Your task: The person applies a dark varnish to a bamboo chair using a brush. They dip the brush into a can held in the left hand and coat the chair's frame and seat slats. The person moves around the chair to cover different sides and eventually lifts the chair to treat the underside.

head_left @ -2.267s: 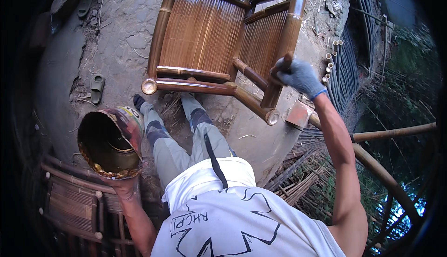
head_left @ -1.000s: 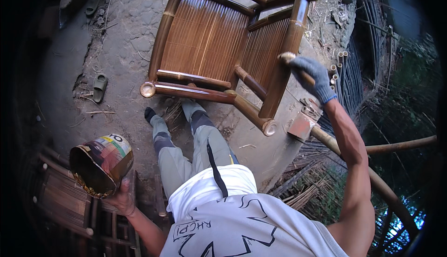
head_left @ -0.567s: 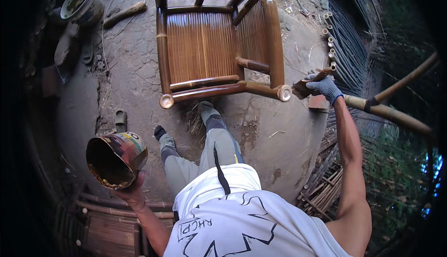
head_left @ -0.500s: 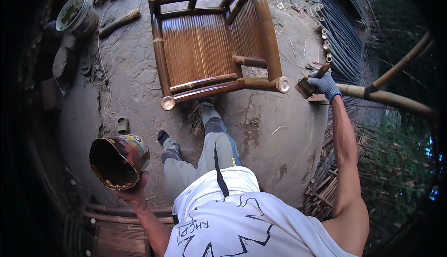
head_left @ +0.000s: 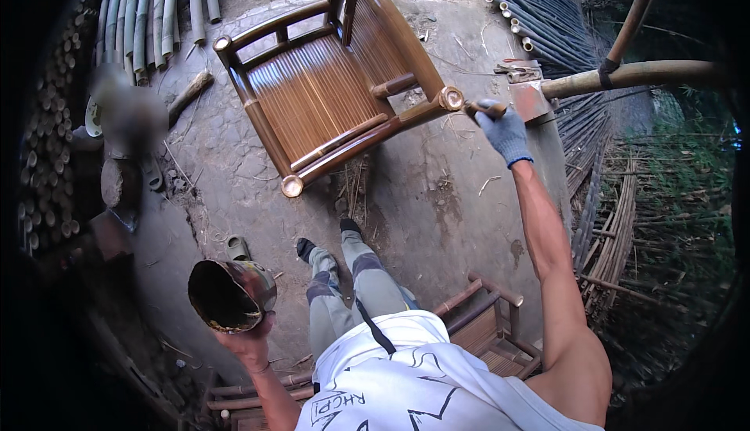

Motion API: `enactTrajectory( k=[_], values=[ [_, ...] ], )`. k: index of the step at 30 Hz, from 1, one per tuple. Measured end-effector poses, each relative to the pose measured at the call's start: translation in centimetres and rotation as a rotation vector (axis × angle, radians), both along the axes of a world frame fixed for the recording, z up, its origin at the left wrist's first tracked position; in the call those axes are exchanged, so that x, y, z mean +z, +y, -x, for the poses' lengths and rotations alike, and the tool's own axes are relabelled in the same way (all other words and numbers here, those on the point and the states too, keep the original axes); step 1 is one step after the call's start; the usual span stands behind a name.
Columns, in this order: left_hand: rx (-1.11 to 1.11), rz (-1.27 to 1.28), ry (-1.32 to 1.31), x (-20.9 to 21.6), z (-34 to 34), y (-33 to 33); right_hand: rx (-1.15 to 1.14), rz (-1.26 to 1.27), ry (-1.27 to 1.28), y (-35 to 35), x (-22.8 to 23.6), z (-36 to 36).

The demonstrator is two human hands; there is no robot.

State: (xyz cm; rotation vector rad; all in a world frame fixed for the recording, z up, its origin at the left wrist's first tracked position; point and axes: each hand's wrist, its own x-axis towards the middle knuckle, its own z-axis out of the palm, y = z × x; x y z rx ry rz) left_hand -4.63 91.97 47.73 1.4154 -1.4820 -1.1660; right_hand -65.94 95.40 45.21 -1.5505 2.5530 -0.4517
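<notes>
My left hand is bare and closed round the lower part of a cut-open can, whose dark, stained mouth faces left. My right hand, in a grey knitted glove with a blue cuff, grips a paintbrush by its handle. The brush's tip is at the right corner post end of a glossy brown bamboo chair; whether it touches cannot be made out. The chair stands in front of me on the concrete floor, its slatted panels shiny and its post ends pale.
Bamboo poles lie at the far left, darker ones at the far right. A thick bamboo rail juts in from the right beside a reddish block. Other bamboo furniture is close behind me. A sandal lies near my feet.
My right hand has brought the brush leftward from the block at the right to the chair's corner post. My view has shifted, and more bamboo furniture shows behind me. The can stays in my left hand.
</notes>
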Motion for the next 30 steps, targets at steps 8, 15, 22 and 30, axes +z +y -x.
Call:
enactTrajectory(
  k=[8, 15, 22, 30],
  values=[
    [0.12, 0.035, -0.054, -0.5, 1.9, 1.2, -0.616, 0.308, -0.463, -7.7, -4.6, 5.1],
    [0.078, 0.098, -0.183, 0.3, 3.7, 2.7, -0.771, 0.278, -0.24, -7.3, -5.2, 7.3],
    [0.007, 0.053, -0.1, 1.9, 7.0, 3.6, -0.789, 0.316, -0.382, -3.2, -4.0, 4.8],
    [0.012, -0.025, 0.158, 2.2, 8.7, 4.3, 0.255, 0.181, 0.033, -1.9, -4.9, -5.2]
  ],
)
